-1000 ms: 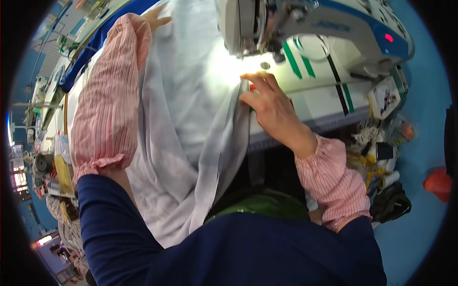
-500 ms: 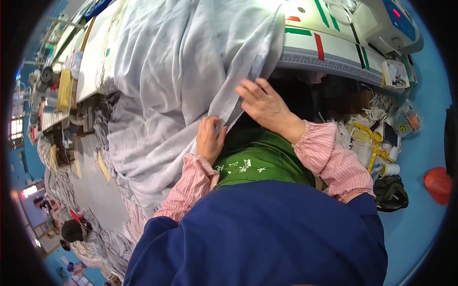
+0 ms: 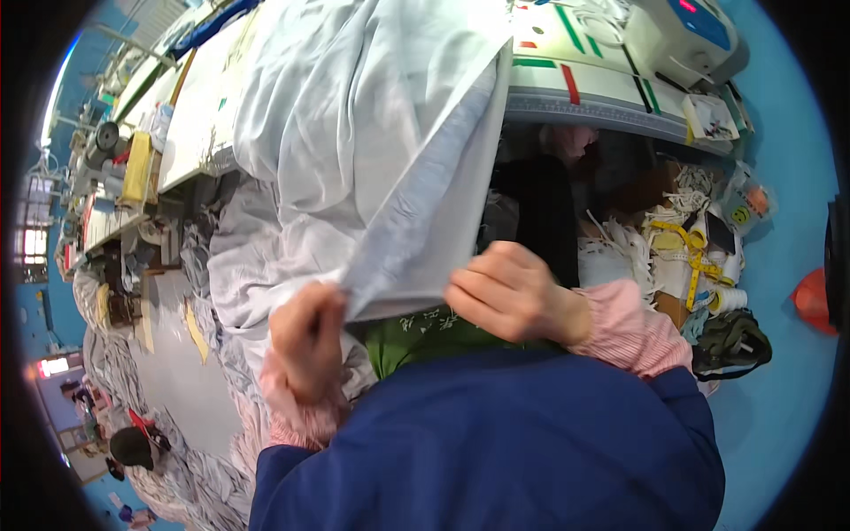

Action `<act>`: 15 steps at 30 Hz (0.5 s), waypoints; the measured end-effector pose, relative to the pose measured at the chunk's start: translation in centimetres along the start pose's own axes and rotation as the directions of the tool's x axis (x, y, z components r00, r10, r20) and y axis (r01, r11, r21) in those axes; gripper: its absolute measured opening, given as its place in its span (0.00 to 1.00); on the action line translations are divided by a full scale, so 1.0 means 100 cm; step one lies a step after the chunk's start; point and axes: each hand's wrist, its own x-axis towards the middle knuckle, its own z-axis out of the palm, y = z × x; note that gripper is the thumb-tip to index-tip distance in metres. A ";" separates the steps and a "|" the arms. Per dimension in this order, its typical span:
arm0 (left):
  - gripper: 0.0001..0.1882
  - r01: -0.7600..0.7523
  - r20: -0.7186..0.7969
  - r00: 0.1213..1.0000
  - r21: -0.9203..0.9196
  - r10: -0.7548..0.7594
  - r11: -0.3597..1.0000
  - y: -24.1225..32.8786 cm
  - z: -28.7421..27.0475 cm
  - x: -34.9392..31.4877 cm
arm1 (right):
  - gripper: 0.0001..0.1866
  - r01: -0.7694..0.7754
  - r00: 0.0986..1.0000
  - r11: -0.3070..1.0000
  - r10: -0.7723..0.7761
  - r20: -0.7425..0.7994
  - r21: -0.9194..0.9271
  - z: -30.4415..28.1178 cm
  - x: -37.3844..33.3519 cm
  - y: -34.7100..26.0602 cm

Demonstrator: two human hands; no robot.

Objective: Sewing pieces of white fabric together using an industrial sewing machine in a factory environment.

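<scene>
A large pale grey-white fabric [image 3: 328, 150] drapes from the sewing table over its front edge toward me. My left hand [image 3: 307, 338] is closed on the fabric's near left corner, close to my lap. Closed on the right end of the same edge is my right hand [image 3: 506, 292]. Between the two hands the edge is pulled fairly straight, above my green apron [image 3: 412, 341]. A shinier, bluish folded strip of the cloth runs diagonally from my left hand up to the table. Both hands are slightly blurred.
The white table [image 3: 602, 75] has a ruler strip along its front edge and coloured tape marks. A machine head [image 3: 677, 40] stands at the back right. Below it on the right lie a yellow measuring tape [image 3: 695, 257], thread spools and a dark bag [image 3: 732, 345]. Heaped cloth fills the left side.
Both hands have come nearer to my body and closed on the fabric, the left moving left. The right hand was open before. The cloth edge is now stretched out, showing its folded strip.
</scene>
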 end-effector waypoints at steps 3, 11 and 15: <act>0.09 -0.352 0.276 0.893 -0.062 0.355 0.934 0.052 -0.001 0.029 | 0.10 -0.012 0.997 1.000 0.012 -0.080 -0.002 -0.040 0.004 0.005; 0.07 -0.457 0.462 0.725 -0.231 0.511 0.859 0.071 0.038 0.033 | 0.08 0.082 0.996 0.995 -0.079 -0.052 0.063 -0.066 0.001 0.018; 0.07 -0.490 0.466 0.707 -0.221 0.533 0.843 0.075 0.042 0.036 | 0.09 0.098 0.995 0.992 -0.096 -0.024 0.085 -0.070 0.005 0.023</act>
